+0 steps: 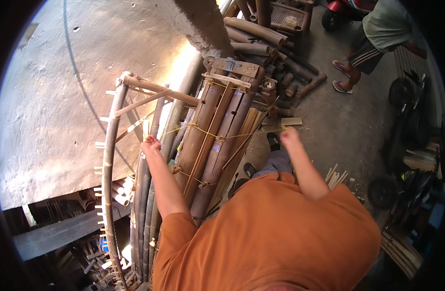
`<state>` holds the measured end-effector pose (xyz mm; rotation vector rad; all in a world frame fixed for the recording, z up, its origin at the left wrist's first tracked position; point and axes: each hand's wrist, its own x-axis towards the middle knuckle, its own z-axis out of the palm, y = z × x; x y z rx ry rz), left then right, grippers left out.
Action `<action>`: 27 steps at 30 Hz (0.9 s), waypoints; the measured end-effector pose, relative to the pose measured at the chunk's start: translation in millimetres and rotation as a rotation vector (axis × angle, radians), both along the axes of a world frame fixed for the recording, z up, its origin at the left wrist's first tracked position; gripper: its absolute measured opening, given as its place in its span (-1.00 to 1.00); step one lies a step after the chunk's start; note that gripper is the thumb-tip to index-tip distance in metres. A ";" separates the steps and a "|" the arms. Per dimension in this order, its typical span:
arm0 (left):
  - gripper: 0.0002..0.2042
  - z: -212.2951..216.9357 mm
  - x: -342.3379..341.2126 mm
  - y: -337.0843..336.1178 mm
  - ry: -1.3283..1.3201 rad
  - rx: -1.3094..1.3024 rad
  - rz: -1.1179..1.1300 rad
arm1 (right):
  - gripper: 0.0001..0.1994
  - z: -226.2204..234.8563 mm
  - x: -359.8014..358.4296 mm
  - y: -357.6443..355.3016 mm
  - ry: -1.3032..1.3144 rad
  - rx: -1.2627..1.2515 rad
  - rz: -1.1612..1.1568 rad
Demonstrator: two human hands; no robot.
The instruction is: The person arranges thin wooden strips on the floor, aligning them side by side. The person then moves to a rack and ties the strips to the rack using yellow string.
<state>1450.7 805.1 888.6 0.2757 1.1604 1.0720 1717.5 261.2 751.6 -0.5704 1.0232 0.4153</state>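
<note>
Yellow cord [254,133], one: drawn out left to right across brown bamboo poles [227,123], a knot-like crossing on top of them. Left hand [150,144]: left of the poles, grip pinching the cord's left run. Right hand [289,136]: right of the poles and well apart, grip pinching the right run. Wooden block [236,67]: far end of the poles. Curved pole with pegs [107,165]: left. Pale strips [335,177]: right, near the forearm. Person in striped shorts [370,56]: far right.
</note>
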 end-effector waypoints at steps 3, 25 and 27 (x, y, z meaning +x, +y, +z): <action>-0.80 31.4 -35.3 54.7 0.027 0.209 -0.042 | -0.89 -30.3 10.2 -92.3 -0.019 -0.084 0.274; -0.82 79.2 264.9 -301.7 1.547 1.174 -0.734 | -0.83 292.5 32.7 195.1 -1.734 -0.179 1.014; -0.79 91.0 265.2 -298.8 1.376 0.865 -0.883 | -0.73 330.2 27.9 229.3 -1.924 0.148 1.739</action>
